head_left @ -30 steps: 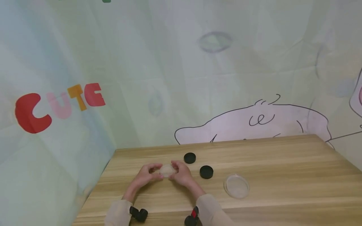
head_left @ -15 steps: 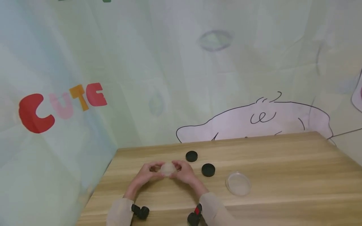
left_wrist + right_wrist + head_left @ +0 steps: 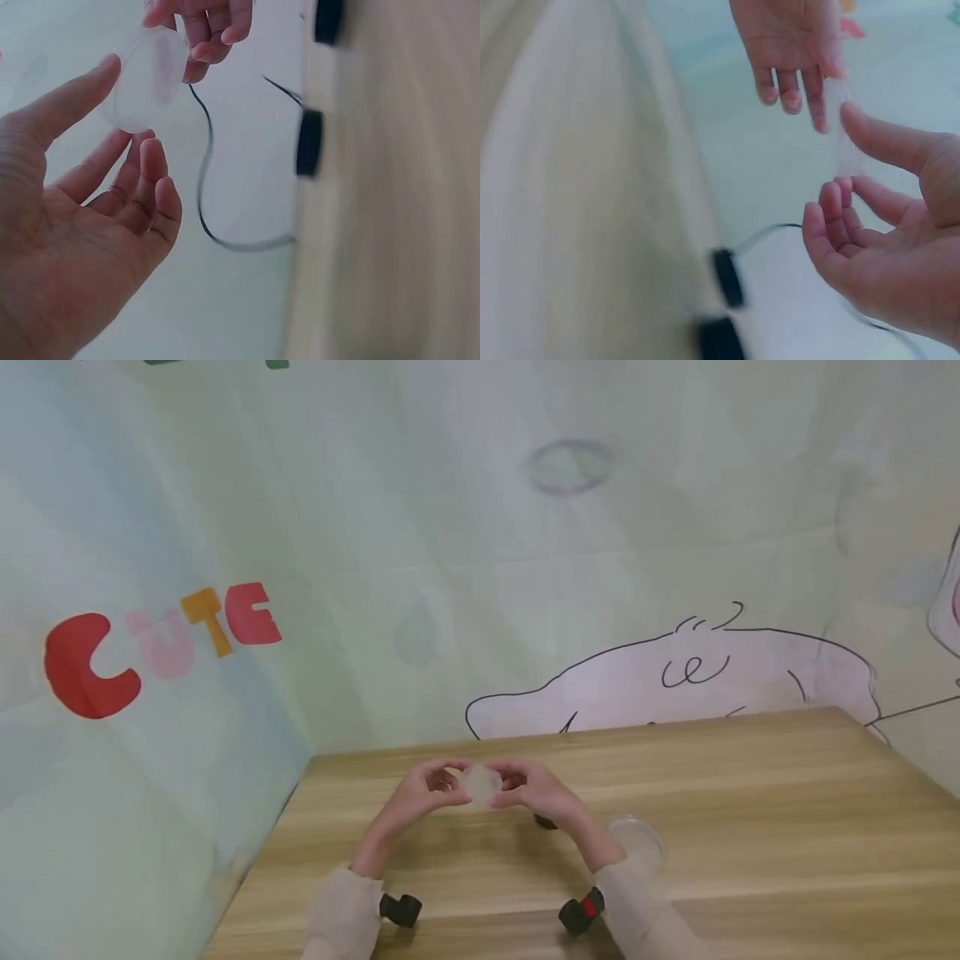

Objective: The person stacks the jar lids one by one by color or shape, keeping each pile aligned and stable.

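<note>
A small clear round petri dish (image 3: 480,786) is held up above the table between both hands. My left hand (image 3: 422,795) pinches its left edge with thumb and fingertips; the remaining fingers are bent and loose, as the left wrist view shows. On the opposite edge my right hand (image 3: 542,792) pinches it the same way. Seen from the left wrist, the petri dish (image 3: 146,81) shows its round face; from the right wrist the petri dish (image 3: 843,131) appears nearly edge-on. Whether it is one piece or two cannot be made out.
A larger clear dish (image 3: 642,842) lies on the wooden table (image 3: 750,827), partly behind the right forearm. One black round cap (image 3: 546,821) peeks out under the right wrist; a second black cap (image 3: 328,21) shows in the left wrist view. A printed cloth (image 3: 420,568) hangs behind.
Both hands have lifted the petri dish off the table area and shifted it right and away. The right hand and arm now cover much of the black caps and part of the larger dish.
</note>
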The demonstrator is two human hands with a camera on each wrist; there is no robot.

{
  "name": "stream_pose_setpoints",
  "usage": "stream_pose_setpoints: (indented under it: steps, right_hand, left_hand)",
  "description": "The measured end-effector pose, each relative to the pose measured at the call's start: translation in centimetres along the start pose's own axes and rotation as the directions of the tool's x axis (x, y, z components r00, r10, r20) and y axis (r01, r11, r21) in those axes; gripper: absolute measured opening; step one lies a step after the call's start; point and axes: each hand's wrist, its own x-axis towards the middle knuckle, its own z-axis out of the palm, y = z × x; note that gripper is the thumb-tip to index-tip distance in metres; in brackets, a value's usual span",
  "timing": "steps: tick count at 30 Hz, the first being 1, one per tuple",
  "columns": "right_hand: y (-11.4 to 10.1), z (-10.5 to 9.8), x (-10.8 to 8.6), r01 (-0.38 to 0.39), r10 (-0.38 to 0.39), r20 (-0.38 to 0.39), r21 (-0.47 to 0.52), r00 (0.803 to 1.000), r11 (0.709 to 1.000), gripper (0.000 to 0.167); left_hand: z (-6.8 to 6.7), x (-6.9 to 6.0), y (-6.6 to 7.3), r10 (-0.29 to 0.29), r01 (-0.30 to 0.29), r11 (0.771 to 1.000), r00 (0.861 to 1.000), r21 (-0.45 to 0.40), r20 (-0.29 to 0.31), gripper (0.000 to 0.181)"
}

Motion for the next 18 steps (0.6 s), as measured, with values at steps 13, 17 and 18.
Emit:
stream_pose_setpoints:
  steps: [13, 17, 18]
  right_hand:
    - [1.1, -11.4, -7.1, 0.098, -0.085, 0.068, -0.219, 0.994, 0.971, 0.058]
    - [2.2, -14.5, -8.7, 0.171, -0.135, 0.156, -0.249, 0.978, 0.953, 0.054]
    - [2.5, -15.2, -9.0, 0.184, -0.142, 0.176, -0.251, 0.974, 0.95, 0.053]
  left_hand:
    - [9.6, 4.9, 5.2, 0.187, -0.179, 0.982, 0.969, -0.064, 0.164, 0.042]
    - [13.0, 6.1, 5.9, 0.177, -0.171, 0.984, 0.967, -0.049, 0.184, 0.044]
    - [13.7, 6.2, 6.2, 0.169, -0.163, 0.986, 0.967, -0.045, 0.189, 0.044]
